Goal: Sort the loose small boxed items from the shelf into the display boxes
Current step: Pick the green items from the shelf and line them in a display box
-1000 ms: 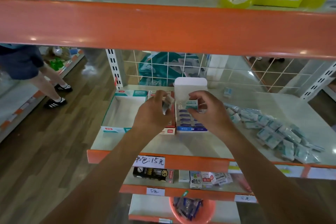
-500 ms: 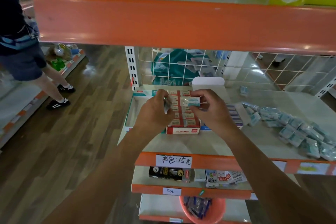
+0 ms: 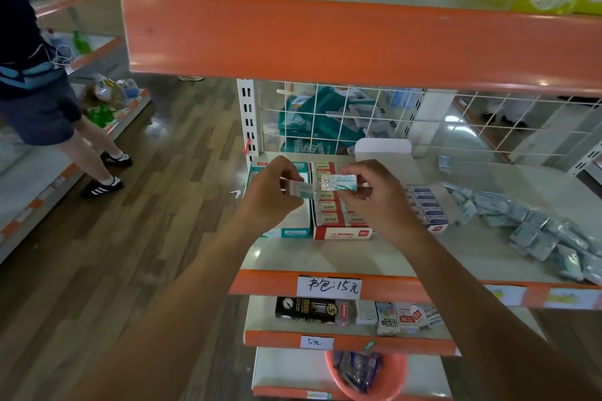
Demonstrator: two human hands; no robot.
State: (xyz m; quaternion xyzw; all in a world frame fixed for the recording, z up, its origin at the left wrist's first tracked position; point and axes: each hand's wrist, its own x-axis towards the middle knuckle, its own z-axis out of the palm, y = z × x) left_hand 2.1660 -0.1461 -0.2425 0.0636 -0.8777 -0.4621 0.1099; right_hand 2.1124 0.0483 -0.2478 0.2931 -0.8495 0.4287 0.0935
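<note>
Pinching one small box (image 3: 338, 182), the right hand (image 3: 378, 202) holds it above the red display box (image 3: 342, 233).

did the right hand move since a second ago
Yes. The right hand, pinching a small box, has shifted left: it was above the blue display box and is now above the red display box.

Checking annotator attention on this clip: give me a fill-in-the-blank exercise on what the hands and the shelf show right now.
The right hand pinches a small box above the middle display box, whose colour is ____.
The display boxes standing side by side number ____.
The loose pile lies to the ____ of them.
Missing words: red; three; right.
</note>
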